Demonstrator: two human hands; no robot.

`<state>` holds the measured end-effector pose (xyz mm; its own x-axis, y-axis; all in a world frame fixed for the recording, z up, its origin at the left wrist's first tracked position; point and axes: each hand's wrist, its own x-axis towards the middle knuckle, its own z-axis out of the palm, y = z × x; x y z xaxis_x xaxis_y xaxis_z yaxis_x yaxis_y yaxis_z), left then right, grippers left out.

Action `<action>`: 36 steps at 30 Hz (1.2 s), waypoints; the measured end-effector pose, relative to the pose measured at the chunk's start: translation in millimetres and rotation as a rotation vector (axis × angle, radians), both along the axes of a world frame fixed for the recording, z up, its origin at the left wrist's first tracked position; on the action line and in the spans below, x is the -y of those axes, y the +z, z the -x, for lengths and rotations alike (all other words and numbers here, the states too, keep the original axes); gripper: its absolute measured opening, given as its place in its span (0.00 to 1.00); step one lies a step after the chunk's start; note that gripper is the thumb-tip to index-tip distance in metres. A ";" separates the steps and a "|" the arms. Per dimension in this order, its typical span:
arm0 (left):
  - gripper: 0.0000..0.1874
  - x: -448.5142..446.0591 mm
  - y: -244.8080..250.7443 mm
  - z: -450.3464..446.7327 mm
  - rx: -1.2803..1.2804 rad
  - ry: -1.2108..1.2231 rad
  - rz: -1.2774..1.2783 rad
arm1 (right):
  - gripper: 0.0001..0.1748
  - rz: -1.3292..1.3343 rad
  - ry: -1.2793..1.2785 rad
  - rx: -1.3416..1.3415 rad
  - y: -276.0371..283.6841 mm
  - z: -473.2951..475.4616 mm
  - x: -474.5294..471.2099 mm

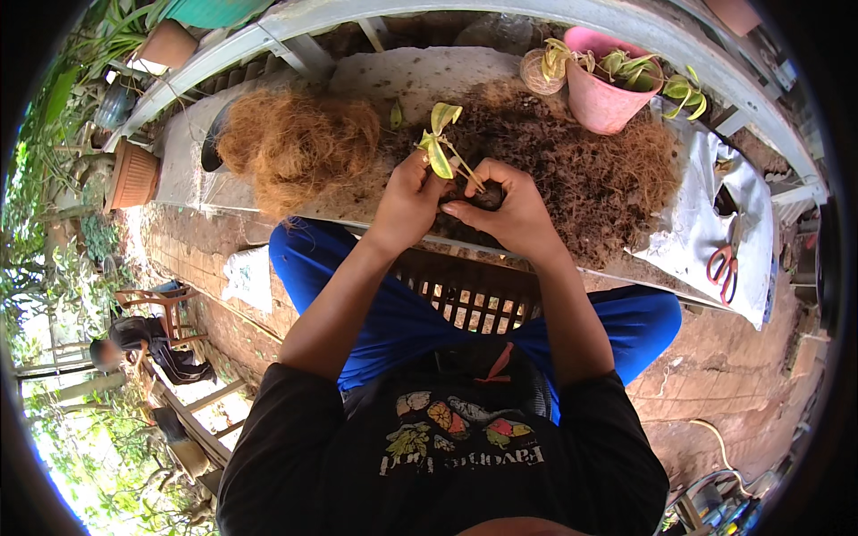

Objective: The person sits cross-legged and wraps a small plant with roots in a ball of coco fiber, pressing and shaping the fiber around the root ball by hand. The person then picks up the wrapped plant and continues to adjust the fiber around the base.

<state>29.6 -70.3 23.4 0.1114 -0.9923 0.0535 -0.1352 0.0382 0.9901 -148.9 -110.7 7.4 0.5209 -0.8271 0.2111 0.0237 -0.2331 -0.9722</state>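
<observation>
Between my hands is a small plant cutting with variegated green and yellow leaves (pixel 439 159). My left hand (pixel 410 204) pinches it low down, just under the leaves. Around the dark ball of soil (pixel 489 195) at the stem's base curl the fingers of my right hand (pixel 513 208). Fingers hide part of the ball and the lower stem. Both hands are over the near edge of the work surface, in front of a spread of dark soil mixed with fibre (pixel 576 181). A heap of brown coconut fibre (pixel 301 144) lies to the left, partly over a black pot (pixel 213 137).
A pink pot (pixel 613 100) with trailing variegated plants stands at the back right, beside a ball wrapped in netting or twine (pixel 541 72). Red-handled scissors (pixel 722 271) lie on a white plastic sack (pixel 697 201). A metal rail (pixel 429 8) borders the far side. Another person (pixel 161 342) is at the far left.
</observation>
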 end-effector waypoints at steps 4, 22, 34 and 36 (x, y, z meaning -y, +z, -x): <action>0.05 3.1 1.8 -13.2 -0.249 -0.003 -0.237 | 0.16 0.007 -0.022 0.023 0.3 -0.1 0.8; 0.17 130.4 105.0 186.3 0.814 -0.345 0.493 | 0.31 0.049 -0.189 0.144 -32.2 4.4 18.1; 0.13 79.3 111.0 87.7 0.314 -0.139 0.749 | 0.16 -0.236 -0.212 0.072 -22.4 10.8 20.9; 0.11 49.8 97.3 44.5 0.187 0.077 0.733 | 0.14 -0.392 -0.204 0.132 -16.1 10.4 17.1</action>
